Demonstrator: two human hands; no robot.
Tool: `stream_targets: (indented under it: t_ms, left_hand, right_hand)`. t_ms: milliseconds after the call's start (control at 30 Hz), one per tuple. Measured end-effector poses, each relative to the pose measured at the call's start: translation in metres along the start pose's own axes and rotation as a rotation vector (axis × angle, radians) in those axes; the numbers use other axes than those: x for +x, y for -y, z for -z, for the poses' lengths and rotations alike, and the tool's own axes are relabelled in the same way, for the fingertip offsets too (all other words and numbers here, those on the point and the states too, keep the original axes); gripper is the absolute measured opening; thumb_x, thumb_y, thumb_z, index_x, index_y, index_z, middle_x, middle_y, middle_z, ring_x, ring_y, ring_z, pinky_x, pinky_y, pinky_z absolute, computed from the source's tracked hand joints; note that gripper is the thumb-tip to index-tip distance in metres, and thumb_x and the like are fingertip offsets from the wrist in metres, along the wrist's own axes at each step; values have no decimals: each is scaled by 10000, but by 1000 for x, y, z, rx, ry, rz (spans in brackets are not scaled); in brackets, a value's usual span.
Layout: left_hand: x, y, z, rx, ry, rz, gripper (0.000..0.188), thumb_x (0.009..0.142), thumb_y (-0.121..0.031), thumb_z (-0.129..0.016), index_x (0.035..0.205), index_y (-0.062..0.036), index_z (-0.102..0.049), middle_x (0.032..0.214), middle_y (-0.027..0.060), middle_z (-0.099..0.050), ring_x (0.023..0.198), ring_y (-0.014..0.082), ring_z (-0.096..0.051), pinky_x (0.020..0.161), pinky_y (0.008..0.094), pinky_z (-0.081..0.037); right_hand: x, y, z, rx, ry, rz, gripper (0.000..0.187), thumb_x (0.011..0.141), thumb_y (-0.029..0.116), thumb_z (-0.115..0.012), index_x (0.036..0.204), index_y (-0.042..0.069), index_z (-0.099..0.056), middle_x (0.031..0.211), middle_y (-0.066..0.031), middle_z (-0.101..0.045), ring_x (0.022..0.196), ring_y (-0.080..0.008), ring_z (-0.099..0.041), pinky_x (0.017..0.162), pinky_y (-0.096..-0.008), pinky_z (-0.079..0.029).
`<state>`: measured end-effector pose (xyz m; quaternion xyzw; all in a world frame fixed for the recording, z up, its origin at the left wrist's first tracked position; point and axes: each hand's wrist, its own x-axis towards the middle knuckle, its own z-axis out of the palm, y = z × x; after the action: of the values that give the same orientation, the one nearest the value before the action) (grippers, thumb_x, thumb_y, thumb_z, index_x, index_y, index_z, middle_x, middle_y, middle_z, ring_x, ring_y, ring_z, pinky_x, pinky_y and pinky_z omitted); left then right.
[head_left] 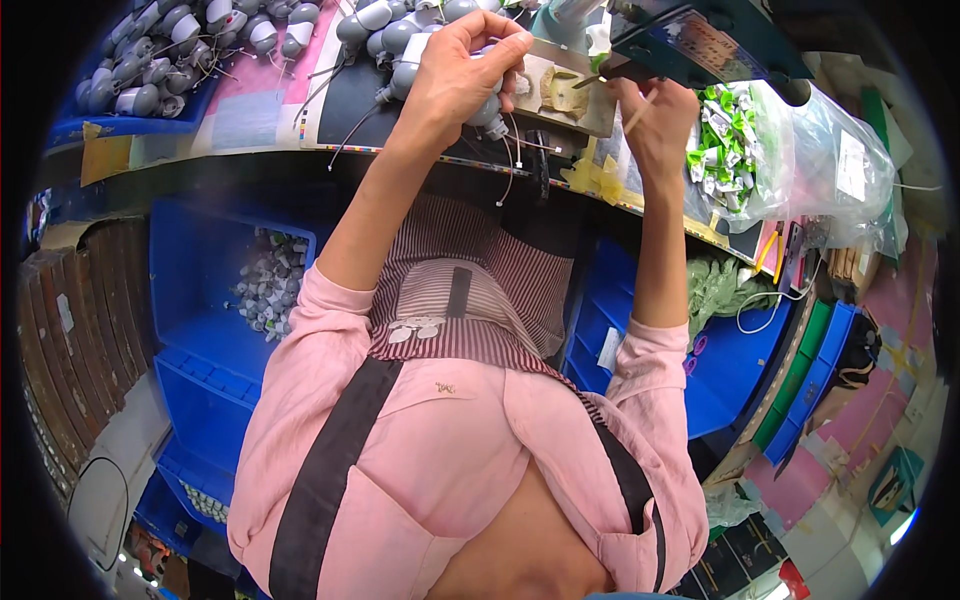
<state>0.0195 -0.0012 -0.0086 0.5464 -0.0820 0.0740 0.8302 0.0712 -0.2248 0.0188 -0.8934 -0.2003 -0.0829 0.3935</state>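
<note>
My left hand [455, 80] is closed at the bench edge, fingers bent around a grey rounded plastic part [488, 113] that it mostly hides. Thin wires with small white plugs hang from that part over the edge. My right hand [657, 125] is closed too, with a thin light stick-like tool [641, 108] across its fingers; the tool's kind is not clear. Between the hands lies a wooden block [540, 60] with a yellowish worn pad [564, 92] on it. A dark pointed tip shows between the pad and my right fingers.
Many grey-and-white wired parts [185, 30] fill a tray at far left. A dark green machine [710, 45] overhangs the bench. Green-and-white pieces [725, 145] lie by a clear plastic bag [820, 150]. Yellow-handled pliers [768, 250] are at right. Blue bins [190, 270] stand below.
</note>
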Motion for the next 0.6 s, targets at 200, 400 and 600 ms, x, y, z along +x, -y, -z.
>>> stream_targets:
  t_ms: [200, 400, 600]
  left_hand:
    - [-14, -11, -12, 182, -142, 199, 208, 974, -219, -705, 1024, -18, -681, 739, -8, -611, 569, 55, -555, 515, 212, -477]
    - [-18, -11, -15, 215, -142, 217, 237, 959, -236, -728, 1042, -15, -704, 721, -14, -602, 566, 50, -555, 512, 207, -469]
    - [-25, -10, -15, 267, -125, 214, 268, 940, -239, -744, 1061, -1, -726, 822, 37, -689, 562, 60, -581, 497, 209, -478]
  right_hand:
    - [-65, 33, -25, 146, -311, 197, 118, 924, 23, -733, 1016, 10, -660, 923, -89, -717, 821, -140, -695, 717, -249, -553]
    - [-57, 27, -46, -395, -374, 512, 234, 814, 95, -819, 1029, 84, -728, 969, -49, -731, 847, -222, -658, 748, -341, -498]
    - [-50, 9, -14, -89, -413, 282, 136, 973, 151, -659, 1038, 43, -711, 912, -60, -693, 814, -193, -616, 770, -315, -458]
